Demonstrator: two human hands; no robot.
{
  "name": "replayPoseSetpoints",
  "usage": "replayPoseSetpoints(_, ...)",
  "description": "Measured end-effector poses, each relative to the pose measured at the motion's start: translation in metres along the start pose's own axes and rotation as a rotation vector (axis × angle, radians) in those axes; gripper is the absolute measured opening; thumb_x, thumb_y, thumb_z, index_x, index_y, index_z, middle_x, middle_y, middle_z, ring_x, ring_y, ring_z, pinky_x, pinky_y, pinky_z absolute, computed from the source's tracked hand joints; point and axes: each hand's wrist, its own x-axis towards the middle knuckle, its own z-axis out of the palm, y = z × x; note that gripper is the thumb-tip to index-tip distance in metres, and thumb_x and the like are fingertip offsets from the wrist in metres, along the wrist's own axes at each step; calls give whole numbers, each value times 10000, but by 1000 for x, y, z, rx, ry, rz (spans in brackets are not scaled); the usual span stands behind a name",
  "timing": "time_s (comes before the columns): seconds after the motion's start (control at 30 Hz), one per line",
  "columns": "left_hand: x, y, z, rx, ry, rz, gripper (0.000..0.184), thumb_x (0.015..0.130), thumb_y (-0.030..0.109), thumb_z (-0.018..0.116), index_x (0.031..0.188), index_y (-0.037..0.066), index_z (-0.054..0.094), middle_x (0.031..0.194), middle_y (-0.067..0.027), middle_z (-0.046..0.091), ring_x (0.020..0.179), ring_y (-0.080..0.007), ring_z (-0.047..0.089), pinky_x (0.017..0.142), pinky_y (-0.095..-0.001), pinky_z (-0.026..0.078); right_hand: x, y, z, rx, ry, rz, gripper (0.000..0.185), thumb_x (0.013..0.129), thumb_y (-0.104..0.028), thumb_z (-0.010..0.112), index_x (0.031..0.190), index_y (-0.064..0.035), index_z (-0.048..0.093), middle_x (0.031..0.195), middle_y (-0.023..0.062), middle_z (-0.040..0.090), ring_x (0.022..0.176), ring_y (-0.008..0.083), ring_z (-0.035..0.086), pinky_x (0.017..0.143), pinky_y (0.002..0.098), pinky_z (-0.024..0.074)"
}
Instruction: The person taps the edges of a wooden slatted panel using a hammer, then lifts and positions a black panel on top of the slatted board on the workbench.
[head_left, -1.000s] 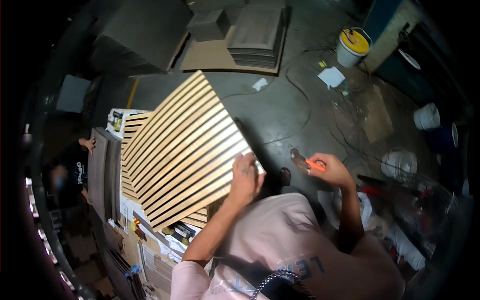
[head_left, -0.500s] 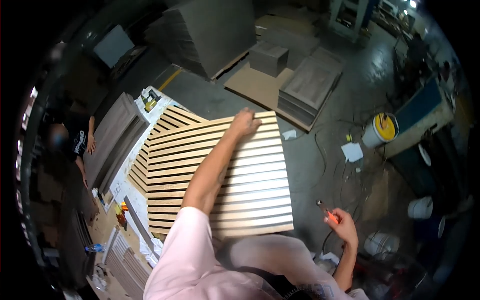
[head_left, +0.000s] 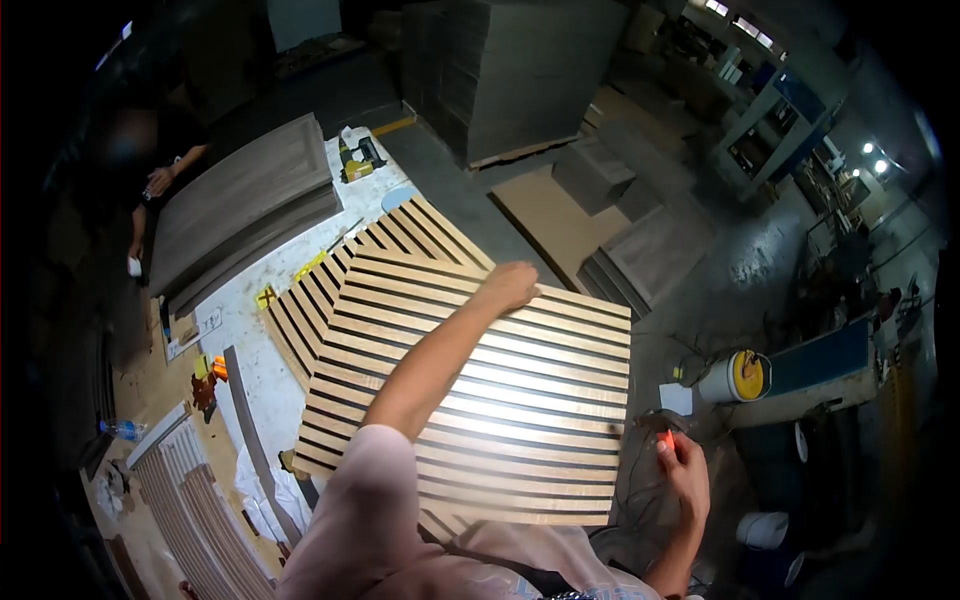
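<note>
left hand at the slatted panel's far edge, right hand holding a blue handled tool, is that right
The tool has an orange handle, not a blue one, as the head view shows. The left hand is at the far edge of the slatted panel, and the right hand holds the tool.

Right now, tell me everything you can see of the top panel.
The top panel is a pale, four-cornered sheet of wood-look slats with dark, narrow grooves between them. Its slatted face is up, with strong glare across the middle. It overlaps a similar lower panel at an angle, and its right side appears to reach out over the floor. The left grip is on its far edge. Its underside is hidden.
</note>
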Motion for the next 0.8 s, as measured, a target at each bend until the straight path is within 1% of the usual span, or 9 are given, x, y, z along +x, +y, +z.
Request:
replayPoseSetpoints(0.1,-18,-27,-20,-10,55,2,297,854,270,570,892,-2,681,999,-217,620,980,-390,567,862,-454,451,23,-23,11,-38,5,5,239,893,-207,605,781,-1,558,616,17,510,561,107,463,526,270,367)
replayPoseSetpoints(0.13,-25,-33,-28,96,33,-4,284,860,265,563,880,7,681,962,-204,618,967,-376,562,858,-446,452,29,-33,13,-45,-9,15,234,893,-205,605,788,0,563,621,19,515,562,109,467,529,271,370)
replayPoseSetpoints(0.17,-36,-45,-35,37,93,50,273,860,259,566,868,10,678,944,-190,615,955,-361,561,855,-439,452,34,-38,16,-52,-30,28,229,892,-204,605,795,0,569,625,21,520,563,111,470,532,272,373)
replayPoseSetpoints(0.43,-100,-140,-109,205,-22,-203,343,840,333,626,928,4,667,953,-184,627,946,-348,585,850,-426,455,60,-13,22,-113,-54,-5,234,896,-215,609,835,11,594,630,23,531,560,116,479,541,272,380)
replayPoseSetpoints(0.57,-126,-177,-134,210,16,-270,376,815,369,657,917,8,680,931,-199,641,920,-354,597,849,-432,452,57,1,16,-119,-49,29,235,894,-215,613,821,7,591,623,25,525,558,108,468,533,274,367)
replayPoseSetpoints(0.7,-118,-173,-136,320,-31,-332,394,803,380,664,843,-11,678,887,-205,650,876,-357,605,874,-442,430,49,3,9,-87,-26,87,240,883,-224,609,830,10,596,633,29,530,581,117,476,550,284,375)
replayPoseSetpoints(0.73,-111,-169,-133,319,-59,-332,470,804,451,648,808,-19,678,860,-224,640,892,-371,596,885,-481,414,47,3,8,-84,-24,118,257,875,-239,607,856,17,605,656,38,547,607,131,490,573,294,391)
replayPoseSetpoints(0.77,-104,-138,-138,245,-82,-354,532,820,492,609,757,-32,666,855,-227,637,876,-374,593,845,-479,426,45,4,4,-82,-20,153,279,868,-254,605,882,25,614,679,47,565,633,145,505,595,305,407)
replayPoseSetpoints(0.8,-94,-122,-128,247,-82,-271,515,829,474,605,759,-32,661,832,-227,630,859,-374,592,819,-459,442,44,6,1,-74,-27,161,277,870,-253,607,867,24,607,672,44,558,626,141,499,586,304,402)
